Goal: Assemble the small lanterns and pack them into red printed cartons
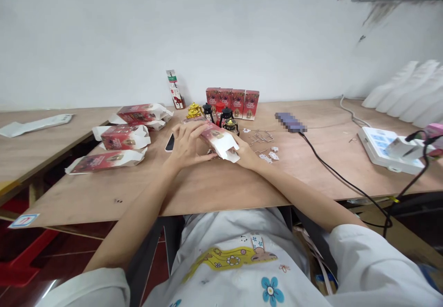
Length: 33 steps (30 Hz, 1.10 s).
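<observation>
A red and white carton [219, 139] with open white flaps lies between both hands over the plywood table [214, 187]. My left hand [187, 146] wraps its fingers over the carton's left end. My right hand [246, 154] grips the right end from below, mostly hidden by the box. Just behind stand small lantern ornaments, one gold [194, 110] and some black [226, 115]. Small white tags [270, 155] and thin wire hooks [261, 137] lie right of my right hand.
Three flat unfolded cartons [124, 137] lie at the left. Several closed red boxes [232, 102] stand by the wall next to a bottle [175, 90]. A phone [170, 142] lies by my left hand. A cable [332, 171] runs right towards a white device [387, 148].
</observation>
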### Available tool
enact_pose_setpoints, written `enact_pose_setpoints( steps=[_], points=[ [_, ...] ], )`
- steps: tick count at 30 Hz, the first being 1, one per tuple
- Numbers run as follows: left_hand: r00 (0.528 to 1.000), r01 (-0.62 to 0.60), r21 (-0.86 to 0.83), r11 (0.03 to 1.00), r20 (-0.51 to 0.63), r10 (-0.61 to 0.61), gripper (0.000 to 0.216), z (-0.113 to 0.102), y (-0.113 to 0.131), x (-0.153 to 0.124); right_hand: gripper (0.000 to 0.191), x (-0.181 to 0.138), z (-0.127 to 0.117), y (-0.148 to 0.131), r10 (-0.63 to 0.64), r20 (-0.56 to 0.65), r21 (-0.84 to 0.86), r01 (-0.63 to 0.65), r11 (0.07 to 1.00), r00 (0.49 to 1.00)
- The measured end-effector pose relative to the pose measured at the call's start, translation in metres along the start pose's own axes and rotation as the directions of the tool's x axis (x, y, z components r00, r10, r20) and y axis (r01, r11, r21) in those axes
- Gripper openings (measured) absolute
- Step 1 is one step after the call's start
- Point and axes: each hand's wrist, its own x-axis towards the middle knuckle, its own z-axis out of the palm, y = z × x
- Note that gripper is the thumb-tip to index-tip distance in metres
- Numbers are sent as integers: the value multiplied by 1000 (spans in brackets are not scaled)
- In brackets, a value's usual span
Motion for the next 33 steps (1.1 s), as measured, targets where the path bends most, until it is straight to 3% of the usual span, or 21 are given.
enact_pose_setpoints(
  steps=[3,6,9,14,17,20,27,33],
  points=[
    [982,-89,-54,995,164,97,76,-6,6,7,51,1,-3,3,-57,52,-64,60,996,997],
    [947,-146,-114,983,270,172,63,-7,13,12,35,4,-7,3,-154,90,-173,167,971,984],
    [944,-139,-131,981,280,172,55,-3,14,12,30,7,-13,0,-185,102,-239,205,949,977],
    [962,-67,-94,993,257,89,56,3,2,7,37,8,-24,-6,-160,108,-252,183,950,981],
    [971,25,-22,999,239,-19,69,1,-7,4,37,6,-25,-7,-114,110,-177,132,975,987],
    [965,84,7,996,248,-83,76,0,-11,1,35,5,-20,-6,-4,34,-99,7,995,999],
    [975,-119,-38,992,184,124,57,5,-6,0,24,8,-9,-14,206,-183,-16,-213,977,961],
    [978,-105,-14,994,181,106,68,7,-9,-2,38,9,-9,-16,248,-117,74,-241,968,962]
  ],
)
